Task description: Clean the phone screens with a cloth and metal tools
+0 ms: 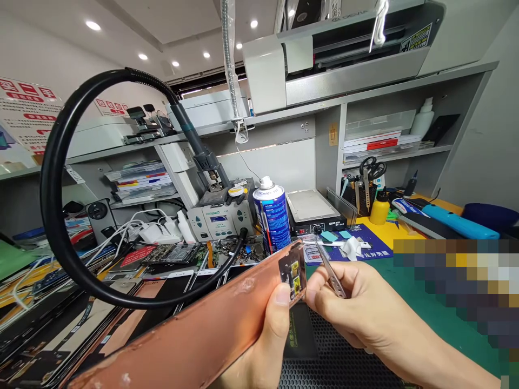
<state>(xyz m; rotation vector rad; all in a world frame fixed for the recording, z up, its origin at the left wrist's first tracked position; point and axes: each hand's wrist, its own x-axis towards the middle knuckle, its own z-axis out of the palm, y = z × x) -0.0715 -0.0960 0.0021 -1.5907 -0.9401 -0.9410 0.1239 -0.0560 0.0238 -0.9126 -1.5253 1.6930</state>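
My left hand (267, 337) grips a long copper-coloured phone screen panel (198, 319), thumb on its face and the other fingers mostly hidden beneath. The panel is tilted, its far end raised toward the right. A dark patch with yellow-marked parts (295, 278) shows at that end. Metal tweezers (333, 276) are held in my right hand (360, 302), tips pointing up and away. The right thumb and forefinger are pinched close together beside the panel's end edge. I cannot tell whether they touch it.
A black hose (52, 189) loops over the left side from a hot-air station (222, 220). Behind the panel stand a blue spray can (272, 216) and a heating plate (314, 208). Phone parts (174, 254) crowd the left. A yellow bottle (379, 208) stands right, behind a green mat (421, 292).
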